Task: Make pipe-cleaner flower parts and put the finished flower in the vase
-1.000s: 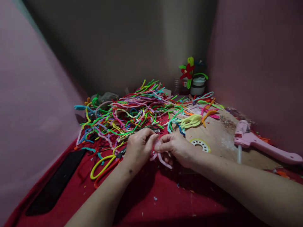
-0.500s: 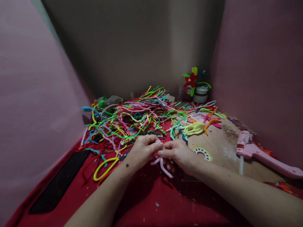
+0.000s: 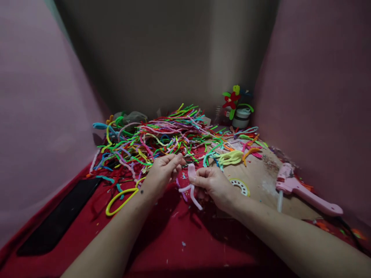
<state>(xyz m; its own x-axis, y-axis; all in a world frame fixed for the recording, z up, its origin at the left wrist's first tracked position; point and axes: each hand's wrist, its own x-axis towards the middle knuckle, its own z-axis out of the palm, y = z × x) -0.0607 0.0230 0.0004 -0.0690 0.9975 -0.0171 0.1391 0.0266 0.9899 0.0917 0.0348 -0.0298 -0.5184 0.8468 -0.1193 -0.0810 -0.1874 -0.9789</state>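
Note:
Over the front of the red cloth, my right hand pinches a pale pink pipe-cleaner piece. Its folded, flat upper end sticks up above the thumb, and two loose tails hang below. My left hand is a little to the left, apart from that piece. Its thumb and fingers are pressed together by some thin dark stems; whether anything small is between them cannot be made out. A purple pipe cleaner lies between the hands. Yellow-handled scissors lie partly hidden behind my left wrist.
A heap of coloured pipe cleaners covers the back. On the right are a cardboard sheet, a round tape spool and a pink glue gun. A black flat object lies left. Pipe-cleaner flowers stand behind.
My left hand has let go of the pink pipe-cleaner piece and moved left and slightly up. My right hand keeps hold of it, its flat upper end now showing. The camera view has shifted.

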